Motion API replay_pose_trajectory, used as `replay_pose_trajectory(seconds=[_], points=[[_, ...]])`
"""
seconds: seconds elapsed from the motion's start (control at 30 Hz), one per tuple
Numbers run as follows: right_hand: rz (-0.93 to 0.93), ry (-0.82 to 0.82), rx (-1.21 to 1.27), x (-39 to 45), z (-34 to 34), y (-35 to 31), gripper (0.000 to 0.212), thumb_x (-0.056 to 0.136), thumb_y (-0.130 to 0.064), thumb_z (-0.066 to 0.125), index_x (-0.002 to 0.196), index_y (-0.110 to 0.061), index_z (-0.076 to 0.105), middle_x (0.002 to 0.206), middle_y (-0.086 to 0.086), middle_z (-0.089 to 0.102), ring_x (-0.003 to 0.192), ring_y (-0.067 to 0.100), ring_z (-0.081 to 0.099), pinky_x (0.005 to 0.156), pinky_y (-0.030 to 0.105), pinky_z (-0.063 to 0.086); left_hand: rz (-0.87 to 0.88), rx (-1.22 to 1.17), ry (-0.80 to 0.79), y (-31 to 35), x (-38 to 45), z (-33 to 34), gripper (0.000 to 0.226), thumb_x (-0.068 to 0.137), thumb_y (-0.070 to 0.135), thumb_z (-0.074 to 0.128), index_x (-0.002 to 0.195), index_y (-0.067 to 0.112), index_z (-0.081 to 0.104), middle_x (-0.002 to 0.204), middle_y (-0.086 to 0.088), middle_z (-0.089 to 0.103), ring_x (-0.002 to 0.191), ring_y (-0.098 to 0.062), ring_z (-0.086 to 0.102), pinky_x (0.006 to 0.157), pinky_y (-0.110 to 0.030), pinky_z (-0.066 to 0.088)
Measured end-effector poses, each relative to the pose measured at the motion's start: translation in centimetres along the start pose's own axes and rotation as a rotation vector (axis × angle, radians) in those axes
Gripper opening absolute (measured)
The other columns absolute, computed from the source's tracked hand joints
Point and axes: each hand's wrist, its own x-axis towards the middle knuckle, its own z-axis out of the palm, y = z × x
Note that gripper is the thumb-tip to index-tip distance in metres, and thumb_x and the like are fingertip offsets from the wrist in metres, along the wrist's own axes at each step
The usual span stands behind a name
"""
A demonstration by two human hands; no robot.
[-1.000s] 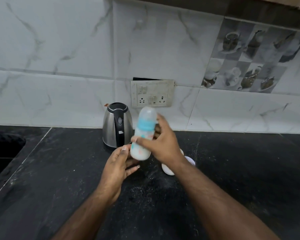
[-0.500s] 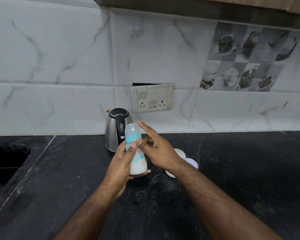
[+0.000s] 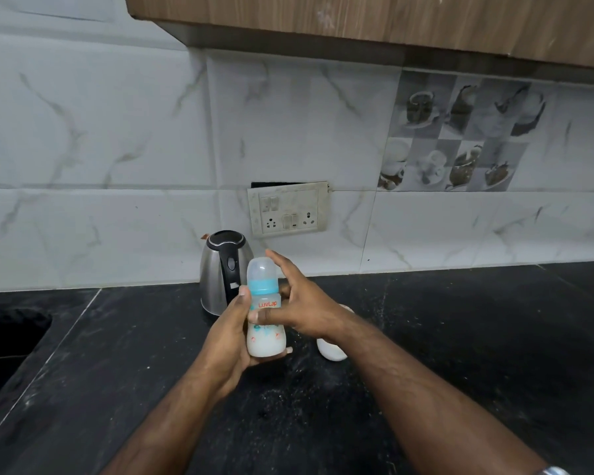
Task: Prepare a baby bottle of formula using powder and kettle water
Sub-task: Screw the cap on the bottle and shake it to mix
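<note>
A capped baby bottle (image 3: 265, 317) with a blue collar and white milky liquid stands upright above the black counter, in front of the steel kettle (image 3: 224, 270). My left hand (image 3: 230, 332) grips the bottle's body from the left and beneath. My right hand (image 3: 299, 303) is beside the bottle on the right, fingers spread and mostly straight, its thumb touching the bottle's front. A white powder container (image 3: 331, 349) sits on the counter, partly hidden behind my right wrist.
The black stone counter (image 3: 460, 337) runs left to right and carries scattered white powder specks. A dark sink opening (image 3: 11, 341) is at the far left. A wall socket panel (image 3: 288, 209) sits above the kettle, and a wooden cabinet (image 3: 391, 18) hangs overhead.
The bottle passed from my right hand into my left hand. My right hand let go and opened its fingers beside it. The camera tilted upward.
</note>
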Motion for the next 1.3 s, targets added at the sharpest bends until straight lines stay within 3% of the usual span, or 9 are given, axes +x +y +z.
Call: replay_pose_trajectory(seconds=[0.17, 0.27, 0.43, 0.6, 0.73, 0.87, 1.0, 1.13, 1.3], points=[[-0.158, 0.145, -0.092, -0.4, -0.6, -2.5, 0.109, 0.073, -0.045, 0.089, 0.150, -0.065, 0.015, 0.111, -0.023, 0.065, 0.094, -0.004, 0.069, 0.085, 0.030, 0.059, 0.005, -0.073, 0.061, 0.3, -0.2, -0.2, 0.056, 0.093, 0.064, 0.048, 0.127, 0.025, 0.070, 0.124, -0.009, 0.075, 0.112, -0.032, 0.074, 0.080, -0.059, 0.061], [-0.304, 0.412, -0.012, -0.4, -1.0, -4.5, 0.102, 0.068, -0.052, 0.086, 0.142, -0.073, 0.020, 0.107, -0.038, 0.063, 0.094, -0.008, 0.067, 0.078, 0.026, 0.060, -0.004, -0.117, 0.117, 0.3, 0.1, -0.5, 0.057, 0.095, 0.064, 0.047, 0.131, 0.024, 0.067, 0.126, -0.008, 0.074, 0.115, -0.037, 0.071, 0.083, -0.059, 0.062], [-0.158, 0.194, -0.224, -1.8, 0.7, -3.3, 0.096, 0.073, -0.035, 0.088, 0.141, -0.062, 0.026, 0.098, -0.011, 0.069, 0.085, 0.012, 0.072, 0.086, 0.045, 0.061, -0.016, -0.074, 0.141, -0.5, 0.0, -1.0, 0.060, 0.098, 0.065, 0.041, 0.131, 0.020, 0.066, 0.122, -0.008, 0.076, 0.108, -0.030, 0.075, 0.085, -0.047, 0.061], [-0.329, 0.562, -0.044, -1.1, -0.8, -4.3, 0.096, 0.070, -0.050, 0.086, 0.135, -0.074, 0.020, 0.105, -0.030, 0.063, 0.088, 0.001, 0.069, 0.080, 0.033, 0.061, -0.050, -0.071, 0.194, -0.9, 0.0, -1.5, 0.059, 0.100, 0.063, 0.042, 0.140, 0.023, 0.060, 0.133, -0.006, 0.069, 0.120, -0.032, 0.066, 0.097, -0.050, 0.055], [-0.215, 0.229, -0.197, -2.4, 1.1, -2.7, 0.093, 0.072, -0.039, 0.086, 0.136, -0.069, 0.027, 0.098, -0.020, 0.067, 0.086, 0.003, 0.069, 0.085, 0.037, 0.060, -0.020, -0.024, 0.192, -0.8, -0.6, -0.7, 0.053, 0.103, 0.061, 0.040, 0.127, 0.023, 0.069, 0.120, -0.006, 0.077, 0.108, -0.027, 0.075, 0.088, -0.046, 0.059], [-0.359, 0.524, 0.007, -0.6, -0.6, -3.4, 0.096, 0.066, -0.049, 0.087, 0.135, -0.073, 0.025, 0.110, -0.027, 0.064, 0.094, 0.004, 0.069, 0.081, 0.031, 0.062, -0.044, -0.035, 0.222, -0.4, -0.9, -0.5, 0.051, 0.104, 0.059, 0.040, 0.130, 0.023, 0.064, 0.129, -0.003, 0.070, 0.119, -0.030, 0.066, 0.101, -0.050, 0.053], [-0.232, 0.222, -0.235, -1.5, 0.9, -2.1, 0.097, 0.074, -0.035, 0.086, 0.140, -0.069, 0.024, 0.102, -0.016, 0.067, 0.087, 0.008, 0.070, 0.078, 0.032, 0.058, -0.037, 0.005, 0.219, -0.5, -1.2, -0.2, 0.049, 0.106, 0.057, 0.038, 0.125, 0.024, 0.068, 0.119, -0.002, 0.078, 0.108, -0.025, 0.075, 0.085, -0.041, 0.059], [-0.330, 0.519, 0.002, -0.2, -0.3, -2.2, 0.098, 0.068, -0.044, 0.089, 0.137, -0.072, 0.026, 0.112, -0.017, 0.065, 0.092, 0.007, 0.070, 0.080, 0.033, 0.061, -0.049, -0.003, 0.243, -0.5, -0.9, -0.8, 0.052, 0.106, 0.057, 0.038, 0.137, 0.023, 0.061, 0.133, 0.000, 0.068, 0.118, -0.027, 0.065, 0.099, -0.047, 0.053], [-0.216, 0.247, -0.218, -0.7, 0.9, -0.6, 0.100, 0.073, -0.033, 0.088, 0.144, -0.062, 0.025, 0.108, -0.013, 0.067, 0.091, 0.006, 0.069, 0.087, 0.046, 0.061, -0.055, 0.021, 0.246, -0.8, -0.9, -0.9, 0.055, 0.105, 0.060, 0.037, 0.138, 0.023, 0.060, 0.128, 0.000, 0.074, 0.115, -0.024, 0.071, 0.092, -0.042, 0.055]])
